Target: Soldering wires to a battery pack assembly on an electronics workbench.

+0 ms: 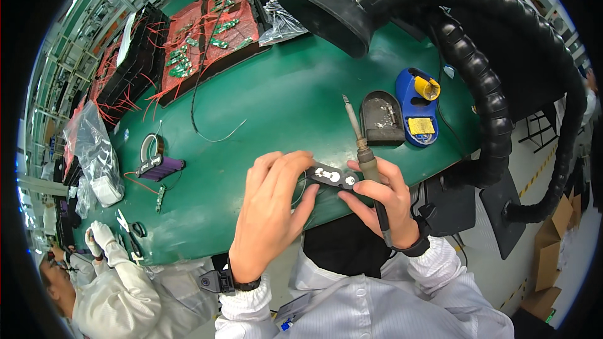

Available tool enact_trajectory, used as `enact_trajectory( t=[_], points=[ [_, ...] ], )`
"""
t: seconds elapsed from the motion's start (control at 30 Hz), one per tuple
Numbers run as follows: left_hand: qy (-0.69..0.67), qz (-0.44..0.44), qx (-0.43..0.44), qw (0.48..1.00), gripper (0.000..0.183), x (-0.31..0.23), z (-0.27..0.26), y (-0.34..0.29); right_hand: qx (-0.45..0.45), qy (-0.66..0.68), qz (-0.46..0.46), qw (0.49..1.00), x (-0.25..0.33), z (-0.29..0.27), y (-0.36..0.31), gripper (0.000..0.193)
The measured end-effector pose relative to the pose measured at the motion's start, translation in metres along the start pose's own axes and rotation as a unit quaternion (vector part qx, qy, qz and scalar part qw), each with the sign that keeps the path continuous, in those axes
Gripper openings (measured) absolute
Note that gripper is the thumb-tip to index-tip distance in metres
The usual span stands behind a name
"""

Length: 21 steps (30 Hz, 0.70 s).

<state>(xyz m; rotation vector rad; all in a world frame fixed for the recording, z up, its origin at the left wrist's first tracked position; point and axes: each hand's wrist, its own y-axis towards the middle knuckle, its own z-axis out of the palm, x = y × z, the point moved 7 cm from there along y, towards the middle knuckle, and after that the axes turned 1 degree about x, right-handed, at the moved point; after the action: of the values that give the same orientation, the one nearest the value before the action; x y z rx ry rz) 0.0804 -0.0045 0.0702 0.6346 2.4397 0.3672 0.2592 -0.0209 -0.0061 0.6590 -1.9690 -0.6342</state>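
My left hand (267, 207) grips one end of a small dark block (333, 177) with rounded ends and shiny silver metal patches on its upper face. The fingers and thumb of my right hand (396, 204) steady the other end. That same hand carries a soldering iron (367, 162), its tip pointing up and away, clear of the block. Beyond the iron are a dark grey scoop-shaped tray (382, 113) with bits of solder inside and a blue iron stand (416, 103) with a yellow sponge (421, 126).
A black fume hose (483, 81) with a wide hood (326, 16) arches over the right. Trays of green circuit boards and red wires (207, 44) stand at the far left. Nearer are a purple battery pack (163, 168), tape roll (151, 145), scissors (129, 229) and a gloved co-worker (125, 289).
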Motion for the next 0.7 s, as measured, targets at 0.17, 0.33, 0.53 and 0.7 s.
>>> enact_trajectory(
  t=[0.17, 0.33, 0.53, 0.7],
  points=[
    [-0.035, -0.029, 0.059, 0.997, 0.057, -0.002, 0.009, 0.009, -0.058, 0.027, 0.0, 0.998, 0.0, 0.004, 0.0, 0.053],
    [-0.038, 0.023, 0.078, 0.996, 0.069, 0.001, 0.019, 0.012, -0.052, 0.013, -0.003, 0.999, 0.003, 0.002, 0.003, 0.057],
    [-0.069, 0.003, 0.05, 0.996, 0.066, 0.011, 0.006, 0.002, -0.011, 0.004, -0.039, 0.999, 0.01, 0.005, 0.006, 0.059],
    [-0.231, -0.035, -0.013, 0.972, 0.067, 0.029, 0.0, -0.018, -0.004, 0.029, -0.078, 0.997, 0.014, 0.005, 0.005, 0.07]
  ],
)
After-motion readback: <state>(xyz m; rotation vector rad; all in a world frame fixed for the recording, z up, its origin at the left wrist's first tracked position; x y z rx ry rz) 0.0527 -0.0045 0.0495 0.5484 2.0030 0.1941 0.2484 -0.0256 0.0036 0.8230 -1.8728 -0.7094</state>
